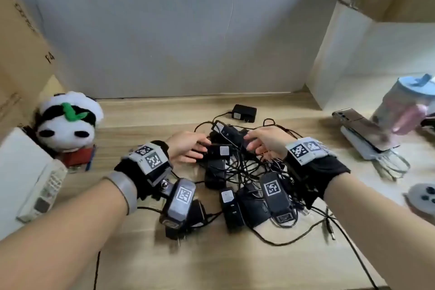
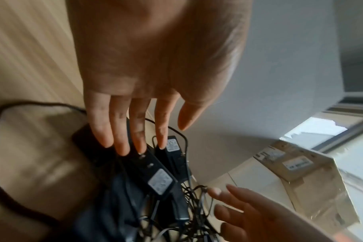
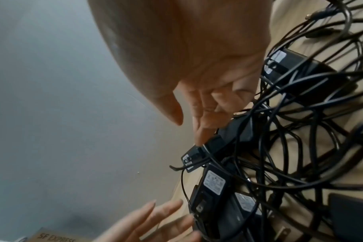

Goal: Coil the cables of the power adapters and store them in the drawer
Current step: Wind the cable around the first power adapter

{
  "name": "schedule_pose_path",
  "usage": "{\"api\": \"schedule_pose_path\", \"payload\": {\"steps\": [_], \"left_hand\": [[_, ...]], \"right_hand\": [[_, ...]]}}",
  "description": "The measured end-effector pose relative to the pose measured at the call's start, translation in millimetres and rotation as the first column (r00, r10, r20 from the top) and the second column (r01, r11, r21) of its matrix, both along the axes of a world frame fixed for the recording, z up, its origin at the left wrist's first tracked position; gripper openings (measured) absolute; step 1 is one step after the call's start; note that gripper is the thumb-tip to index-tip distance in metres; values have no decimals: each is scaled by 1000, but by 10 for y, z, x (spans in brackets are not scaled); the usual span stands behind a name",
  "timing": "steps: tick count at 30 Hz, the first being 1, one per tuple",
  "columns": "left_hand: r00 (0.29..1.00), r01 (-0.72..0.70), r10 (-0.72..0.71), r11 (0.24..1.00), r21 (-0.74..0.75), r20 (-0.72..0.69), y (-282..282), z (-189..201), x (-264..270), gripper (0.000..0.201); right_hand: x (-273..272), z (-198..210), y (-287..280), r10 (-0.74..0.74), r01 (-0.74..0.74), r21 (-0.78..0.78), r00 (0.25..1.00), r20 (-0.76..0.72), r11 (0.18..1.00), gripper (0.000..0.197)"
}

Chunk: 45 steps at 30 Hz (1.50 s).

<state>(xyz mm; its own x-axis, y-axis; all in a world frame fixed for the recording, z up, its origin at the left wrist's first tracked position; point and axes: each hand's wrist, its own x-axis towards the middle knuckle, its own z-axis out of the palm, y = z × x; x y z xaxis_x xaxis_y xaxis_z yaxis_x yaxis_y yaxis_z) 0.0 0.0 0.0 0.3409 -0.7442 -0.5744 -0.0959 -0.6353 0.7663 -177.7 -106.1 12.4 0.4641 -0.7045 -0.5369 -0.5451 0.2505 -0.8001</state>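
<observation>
Wooden desk [image 1: 235, 266] | labelled adapter [image 1: 220, 149] between left hand [image 1: 186, 146] and right hand [image 1: 266, 141] (left nearer, fingertips touching) | both hands spread, gripping nothing
</observation>
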Motion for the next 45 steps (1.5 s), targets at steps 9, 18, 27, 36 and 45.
{"api": "schedule_pose_path", "payload": {"steps": [9,18,27,36,45], "left_hand": [[983,-30,57,987,-155,173,738,-359,-176,21],[884,156,-95,983,-98,457,1458,-579,-459,101],[850,255,-214,967,-21,480,1386,-705,-564,70],[952,161,-104,970,-182,288,974,-561,-335,43],[999,51,-53,940,-336,2,913,-367,-314,56]], "right_hand": [[-437,-265,866,-18,32,-125,994,107,992,30],[-726,-303,1656,-61,93,-236,988,139,967,24],[-540,-352,1631,64,30,-417,975,212,908,23],[-138,-218,898,129,-53,-360,973,192,932,20],[-78,-56,736,335,-405,-556,914,-229,726,26]]}}
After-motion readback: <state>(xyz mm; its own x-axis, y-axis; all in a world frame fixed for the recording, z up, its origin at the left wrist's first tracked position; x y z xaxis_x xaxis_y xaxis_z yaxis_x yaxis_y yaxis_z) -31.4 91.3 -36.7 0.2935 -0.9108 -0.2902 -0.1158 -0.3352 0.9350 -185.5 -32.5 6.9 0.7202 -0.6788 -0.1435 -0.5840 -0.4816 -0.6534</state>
